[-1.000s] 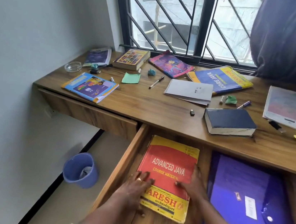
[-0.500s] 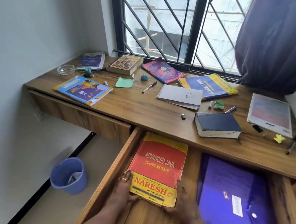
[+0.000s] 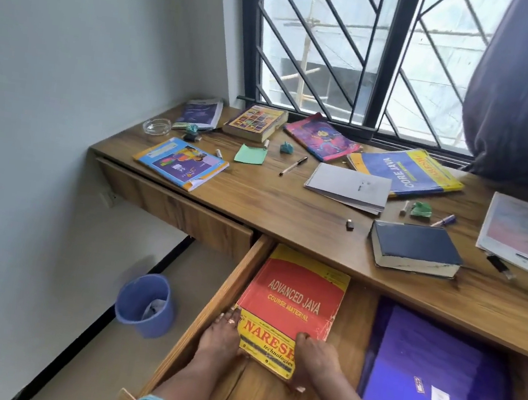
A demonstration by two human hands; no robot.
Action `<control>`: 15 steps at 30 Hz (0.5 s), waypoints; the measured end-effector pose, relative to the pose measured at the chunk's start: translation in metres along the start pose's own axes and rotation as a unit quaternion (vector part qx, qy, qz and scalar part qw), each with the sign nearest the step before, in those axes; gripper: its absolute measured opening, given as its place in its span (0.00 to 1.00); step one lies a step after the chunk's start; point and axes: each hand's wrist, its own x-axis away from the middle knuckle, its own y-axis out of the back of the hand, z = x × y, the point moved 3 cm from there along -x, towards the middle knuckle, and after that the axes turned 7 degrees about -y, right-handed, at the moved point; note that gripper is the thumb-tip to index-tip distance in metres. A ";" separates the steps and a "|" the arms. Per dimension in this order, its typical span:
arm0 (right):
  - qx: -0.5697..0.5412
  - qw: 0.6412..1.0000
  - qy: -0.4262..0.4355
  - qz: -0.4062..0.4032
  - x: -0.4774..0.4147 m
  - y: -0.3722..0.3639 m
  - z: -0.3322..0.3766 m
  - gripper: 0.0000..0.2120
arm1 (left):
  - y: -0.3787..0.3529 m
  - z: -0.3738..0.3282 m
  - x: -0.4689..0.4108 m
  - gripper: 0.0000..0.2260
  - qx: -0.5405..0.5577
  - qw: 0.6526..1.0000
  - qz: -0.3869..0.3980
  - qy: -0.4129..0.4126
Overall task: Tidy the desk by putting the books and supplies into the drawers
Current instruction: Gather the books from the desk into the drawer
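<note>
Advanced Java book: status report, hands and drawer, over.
Left hand and right hand hold Advanced Java book by its near corners. Book flat in open drawer, beside purple folder. Nothing blocking it.

Obscured and cropped items
At 5 o'clock, purple folder (image 3: 434,373) cut by bottom edge; small dark object (image 3: 349,225) on worktop (image 3: 288,209) unidentifiable.
</note>
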 end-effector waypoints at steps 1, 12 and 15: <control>0.000 1.000 -0.021 0.015 -0.003 0.000 0.003 0.33 | 0.002 -0.001 0.002 0.37 -0.016 1.000 -0.001 0.000; -0.061 0.976 -0.178 0.110 -0.018 0.071 0.057 0.32 | 0.087 -0.016 0.005 0.13 -0.106 0.982 -0.028 -0.155; -0.106 0.979 -0.173 0.014 -0.022 0.118 0.099 0.19 | 0.118 0.010 0.008 0.14 -0.085 0.964 -0.137 -0.213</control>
